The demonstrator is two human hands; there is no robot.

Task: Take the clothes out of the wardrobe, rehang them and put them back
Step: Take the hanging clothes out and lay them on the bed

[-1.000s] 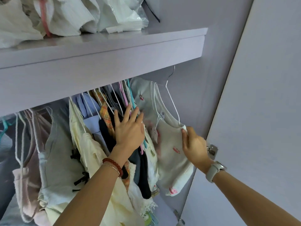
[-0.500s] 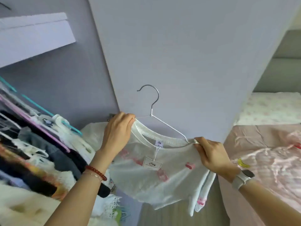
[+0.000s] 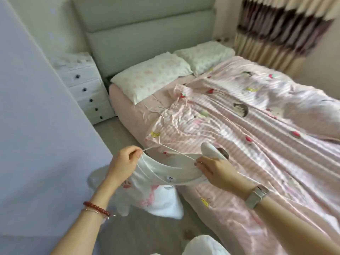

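A white T-shirt (image 3: pixel 158 197) with pink prints hangs on a white wire hanger (image 3: pixel 161 144) over the edge of the bed. My left hand (image 3: pixel 125 162) pinches the shirt's left shoulder and the hanger's end. My right hand (image 3: pixel 213 170) grips the right shoulder and the hanger's other end. The hanger's hook points away from me, over the pink duvet. The wardrobe's inside is out of view.
The wardrobe door (image 3: pixel 36 126) fills the left. A bed with a pink striped duvet (image 3: pixel 257 135) and two pillows (image 3: pixel 152 74) takes up the right. A white chest of drawers (image 3: pixel 86 89) stands beside the headboard. Grey floor (image 3: pixel 139 232) lies between door and bed.
I have turned from the wardrobe to the bed. The shirt came off the rail with both hands on its shoulders and now hangs lower, over the bed's edge.
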